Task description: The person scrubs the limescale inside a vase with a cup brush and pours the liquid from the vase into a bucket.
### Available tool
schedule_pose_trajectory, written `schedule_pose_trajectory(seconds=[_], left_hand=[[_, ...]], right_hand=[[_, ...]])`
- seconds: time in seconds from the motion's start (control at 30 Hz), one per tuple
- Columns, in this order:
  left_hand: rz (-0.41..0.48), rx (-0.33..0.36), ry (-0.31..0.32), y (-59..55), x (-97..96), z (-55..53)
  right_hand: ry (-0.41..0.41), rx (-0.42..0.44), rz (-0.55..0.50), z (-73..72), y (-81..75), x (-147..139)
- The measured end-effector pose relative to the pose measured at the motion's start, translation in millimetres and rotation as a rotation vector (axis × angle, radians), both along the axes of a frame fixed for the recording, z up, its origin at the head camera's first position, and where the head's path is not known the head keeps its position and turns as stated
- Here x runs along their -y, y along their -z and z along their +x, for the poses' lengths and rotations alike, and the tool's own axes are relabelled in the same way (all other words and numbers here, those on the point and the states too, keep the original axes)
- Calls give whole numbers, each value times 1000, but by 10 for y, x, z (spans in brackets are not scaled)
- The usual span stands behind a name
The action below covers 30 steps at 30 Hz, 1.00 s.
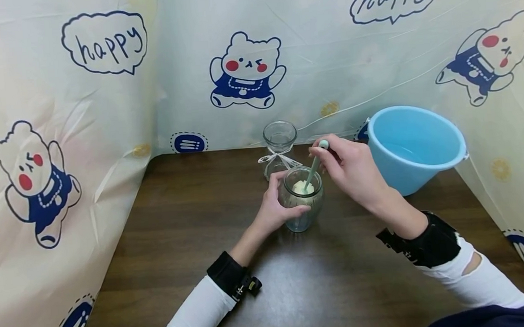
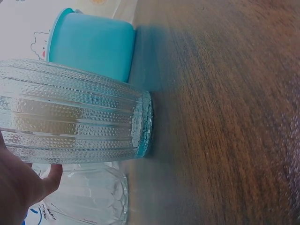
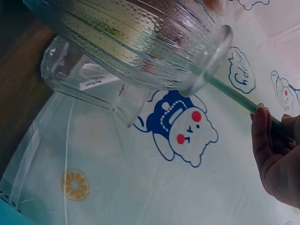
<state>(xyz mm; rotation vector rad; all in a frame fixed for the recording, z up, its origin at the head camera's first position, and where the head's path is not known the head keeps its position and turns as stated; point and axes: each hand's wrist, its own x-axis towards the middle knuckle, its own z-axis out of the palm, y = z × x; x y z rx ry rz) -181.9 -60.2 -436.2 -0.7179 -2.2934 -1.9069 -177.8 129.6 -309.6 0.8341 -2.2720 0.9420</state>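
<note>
A ribbed, dotted clear glass jar (image 1: 300, 225) is roughly upright over the table; whether its base touches the wood is hard to tell. My left hand (image 1: 278, 206) grips its side, with the thumb across the near face. From above, my right hand (image 1: 350, 169) pinches the green handle (image 3: 239, 98) of a bottle brush near its top end. The pale, sponge-like brush head (image 1: 302, 187) sits inside the jar, below the rim. Through the patterned glass in the left wrist view, the head shows only as a blurred pale patch.
Just behind the jar stands a second clear glass vase (image 1: 280, 136) with a white ribbon bow on its neck. A light blue bucket (image 1: 417, 172) is at the back right of the brown wooden table (image 1: 192, 220). Printed curtains (image 1: 313, 57) enclose the back and sides.
</note>
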Motion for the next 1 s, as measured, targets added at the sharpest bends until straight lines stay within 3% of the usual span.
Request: schedule_pose_trajectory(seconds=[0.17,0.43,0.73,1.0], left_hand=[[-14,-9,-16,7,12,2],[-10,-12,-10,6,14,-1],[0,-12,-3,-11,8,11],[0,-6,-2,-6,4,2]], right_hand=[[1,-18,-48,14,-90,25],[-22,-48,-73,36,-46,99],[-47,-85,-120,145,-270,67],[-69,-88,-101,194,-263,89]])
